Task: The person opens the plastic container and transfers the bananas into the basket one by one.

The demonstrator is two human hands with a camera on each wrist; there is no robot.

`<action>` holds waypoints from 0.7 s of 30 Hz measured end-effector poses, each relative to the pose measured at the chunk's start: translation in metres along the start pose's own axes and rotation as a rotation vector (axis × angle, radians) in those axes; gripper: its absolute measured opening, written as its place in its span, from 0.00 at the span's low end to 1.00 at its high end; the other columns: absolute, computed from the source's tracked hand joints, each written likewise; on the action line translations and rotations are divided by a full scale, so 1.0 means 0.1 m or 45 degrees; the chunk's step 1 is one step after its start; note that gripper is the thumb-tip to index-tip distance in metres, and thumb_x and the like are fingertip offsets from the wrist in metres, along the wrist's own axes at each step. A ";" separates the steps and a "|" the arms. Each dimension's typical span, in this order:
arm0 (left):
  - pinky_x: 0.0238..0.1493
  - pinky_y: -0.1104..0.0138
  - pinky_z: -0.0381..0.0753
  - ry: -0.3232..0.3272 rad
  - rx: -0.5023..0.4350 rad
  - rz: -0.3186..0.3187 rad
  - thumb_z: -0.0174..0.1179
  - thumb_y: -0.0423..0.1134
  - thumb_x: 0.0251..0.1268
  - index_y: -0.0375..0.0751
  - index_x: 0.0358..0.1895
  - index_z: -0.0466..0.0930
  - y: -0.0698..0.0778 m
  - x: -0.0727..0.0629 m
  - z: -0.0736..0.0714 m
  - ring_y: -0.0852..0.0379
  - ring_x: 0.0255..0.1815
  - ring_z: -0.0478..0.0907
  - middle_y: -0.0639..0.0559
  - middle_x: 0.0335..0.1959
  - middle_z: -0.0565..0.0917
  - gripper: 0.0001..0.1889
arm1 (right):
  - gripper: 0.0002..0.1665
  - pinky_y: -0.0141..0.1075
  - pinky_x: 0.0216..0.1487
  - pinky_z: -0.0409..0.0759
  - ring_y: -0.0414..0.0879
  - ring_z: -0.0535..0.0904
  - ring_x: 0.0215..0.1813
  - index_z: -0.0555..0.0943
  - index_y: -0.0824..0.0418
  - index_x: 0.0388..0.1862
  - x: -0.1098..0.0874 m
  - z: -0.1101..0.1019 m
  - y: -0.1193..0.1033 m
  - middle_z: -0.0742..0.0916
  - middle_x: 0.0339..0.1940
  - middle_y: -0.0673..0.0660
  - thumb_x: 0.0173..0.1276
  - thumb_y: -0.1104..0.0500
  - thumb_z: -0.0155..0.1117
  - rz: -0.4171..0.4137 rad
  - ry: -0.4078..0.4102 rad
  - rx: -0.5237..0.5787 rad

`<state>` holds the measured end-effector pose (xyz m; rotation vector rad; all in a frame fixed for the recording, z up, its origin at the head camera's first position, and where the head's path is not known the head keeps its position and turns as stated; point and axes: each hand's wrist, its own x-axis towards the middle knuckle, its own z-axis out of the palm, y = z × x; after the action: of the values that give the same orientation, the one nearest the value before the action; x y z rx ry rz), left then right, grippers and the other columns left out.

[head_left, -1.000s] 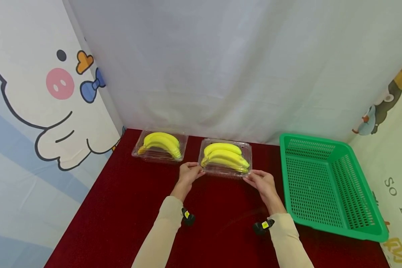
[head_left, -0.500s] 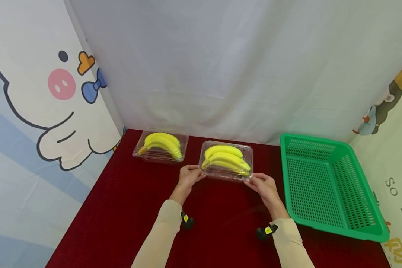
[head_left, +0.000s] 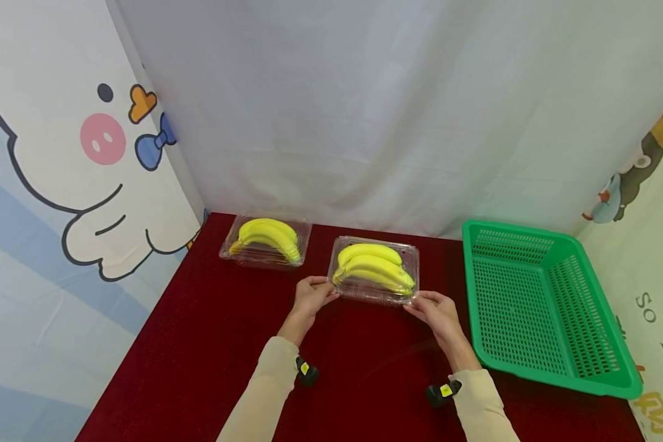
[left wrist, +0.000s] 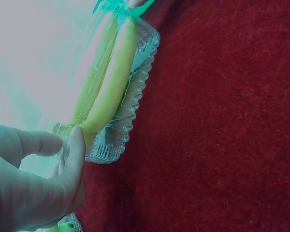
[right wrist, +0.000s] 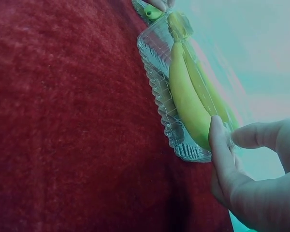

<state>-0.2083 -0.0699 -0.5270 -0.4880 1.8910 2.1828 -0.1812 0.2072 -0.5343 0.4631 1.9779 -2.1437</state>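
A clear plastic clamshell box [head_left: 359,293] with yellow bananas [head_left: 372,264] inside lies across the middle of the head view. My left hand [head_left: 311,299] pinches its near left corner between thumb and fingers. At the near right corner, my right hand [head_left: 438,312] pinches the rim in the same way. Both wrist views show the box's ribbed side wall and the bananas [left wrist: 108,82] seen through the plastic. The thumb [right wrist: 217,140] of the right hand presses against the box edge.
Another clear box [head_left: 226,248] of bananas stands at the back left, near the pale curtain [head_left: 364,123]. A green perforated basket [head_left: 477,331] sits on the right side of the dark red tablecloth [head_left: 210,350]. Printed cloth walls flank both sides.
Both hands have drawn the box of bananas slightly toward the person, and its near edge sits lower in the head view. The other box and the basket have stayed in place.
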 end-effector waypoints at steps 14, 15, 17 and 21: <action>0.53 0.60 0.88 -0.017 -0.026 0.005 0.55 0.24 0.71 0.24 0.59 0.71 -0.06 -0.10 -0.02 0.52 0.40 0.83 0.38 0.42 0.79 0.16 | 0.21 0.33 0.52 0.88 0.39 0.87 0.41 0.69 0.79 0.64 -0.12 -0.02 0.05 0.82 0.47 0.64 0.77 0.69 0.54 -0.022 0.010 -0.008; 0.53 0.61 0.89 -0.017 -0.030 0.005 0.55 0.24 0.71 0.24 0.59 0.71 -0.06 -0.11 -0.02 0.52 0.39 0.83 0.38 0.42 0.79 0.16 | 0.21 0.33 0.52 0.88 0.39 0.87 0.41 0.69 0.79 0.64 -0.13 -0.02 0.06 0.82 0.47 0.63 0.77 0.69 0.54 -0.022 0.009 -0.008; 0.52 0.62 0.89 -0.020 -0.031 0.008 0.55 0.24 0.70 0.24 0.59 0.71 -0.08 -0.13 -0.03 0.53 0.39 0.83 0.39 0.41 0.79 0.16 | 0.21 0.33 0.52 0.88 0.39 0.87 0.41 0.68 0.79 0.64 -0.14 -0.03 0.06 0.82 0.47 0.63 0.77 0.69 0.54 -0.021 0.009 -0.008; 0.50 0.64 0.89 -0.024 -0.026 0.009 0.55 0.24 0.70 0.25 0.59 0.71 -0.10 -0.16 -0.03 0.54 0.39 0.83 0.39 0.42 0.79 0.16 | 0.21 0.33 0.52 0.88 0.39 0.86 0.41 0.68 0.79 0.64 -0.17 -0.03 0.07 0.82 0.46 0.62 0.76 0.70 0.54 -0.015 0.013 -0.013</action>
<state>-0.1894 -0.0707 -0.5304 -0.4632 1.8655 2.2056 -0.1621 0.2087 -0.5353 0.4632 2.0014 -2.1411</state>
